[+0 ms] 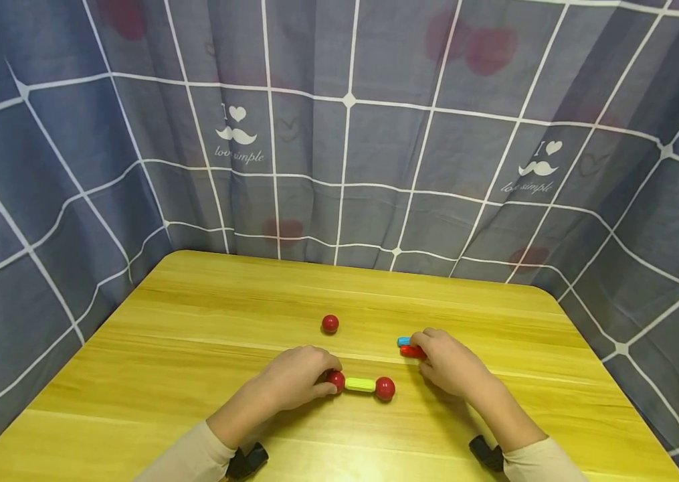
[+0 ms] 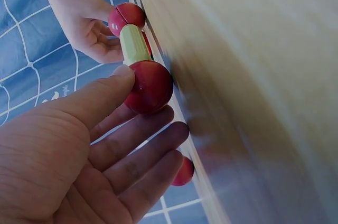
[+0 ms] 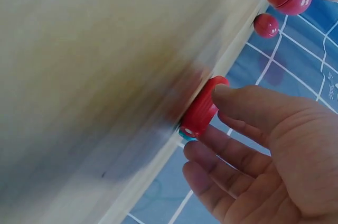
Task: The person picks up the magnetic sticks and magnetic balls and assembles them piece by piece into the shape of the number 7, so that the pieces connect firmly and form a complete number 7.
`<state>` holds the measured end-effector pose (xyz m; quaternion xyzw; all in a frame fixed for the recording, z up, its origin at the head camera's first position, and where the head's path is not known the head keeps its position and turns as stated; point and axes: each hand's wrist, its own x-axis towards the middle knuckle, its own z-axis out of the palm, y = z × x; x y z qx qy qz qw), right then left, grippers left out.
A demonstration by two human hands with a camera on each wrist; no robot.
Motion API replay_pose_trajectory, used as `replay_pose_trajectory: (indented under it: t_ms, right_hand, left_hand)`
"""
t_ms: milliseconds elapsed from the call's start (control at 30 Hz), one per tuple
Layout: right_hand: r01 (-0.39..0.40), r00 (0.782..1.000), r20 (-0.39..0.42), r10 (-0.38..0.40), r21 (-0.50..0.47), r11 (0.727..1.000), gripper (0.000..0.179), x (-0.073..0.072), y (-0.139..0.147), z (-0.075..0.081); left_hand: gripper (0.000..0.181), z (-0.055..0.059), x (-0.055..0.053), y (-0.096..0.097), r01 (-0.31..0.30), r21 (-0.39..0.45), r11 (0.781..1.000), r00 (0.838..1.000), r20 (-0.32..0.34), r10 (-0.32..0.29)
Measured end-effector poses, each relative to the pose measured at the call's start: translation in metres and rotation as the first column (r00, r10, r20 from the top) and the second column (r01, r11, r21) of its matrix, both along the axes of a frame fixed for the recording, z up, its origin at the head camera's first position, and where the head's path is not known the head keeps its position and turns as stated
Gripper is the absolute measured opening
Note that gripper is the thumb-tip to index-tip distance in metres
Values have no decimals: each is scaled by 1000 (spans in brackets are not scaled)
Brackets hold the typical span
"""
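Note:
A yellow-green ribbed rod (image 1: 360,385) lies on the table with a red ball (image 1: 384,388) at its right end and another red ball (image 2: 150,87) at its left end. The thumb and forefinger of my left hand (image 1: 299,377) pinch that left ball, the other fingers spread below it. Farther right, my right hand (image 1: 449,361) holds a short red rod (image 3: 203,109) between thumb and fingers, low at the tabletop. Right beside the red rod is a blue rod (image 1: 404,341), partly hidden by the fingers.
One loose red ball (image 1: 330,324) sits farther back on the wooden table (image 1: 225,294). A grey-blue curtain with white lines (image 1: 315,134) hangs behind and along both sides of the table. Black straps with mounts (image 1: 247,460) are at both wrists.

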<state>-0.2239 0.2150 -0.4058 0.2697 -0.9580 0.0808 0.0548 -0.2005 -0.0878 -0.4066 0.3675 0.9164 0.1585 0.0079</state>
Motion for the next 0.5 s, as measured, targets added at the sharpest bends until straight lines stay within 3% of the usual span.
replay_pose_trajectory:
  t_ms: [500]
  right_hand:
    - [2,998,58,-3,12,1000,22,5,-7,2]
  left_hand:
    - [23,-1,2,-1,-7,3,1000,1000,-5,7]
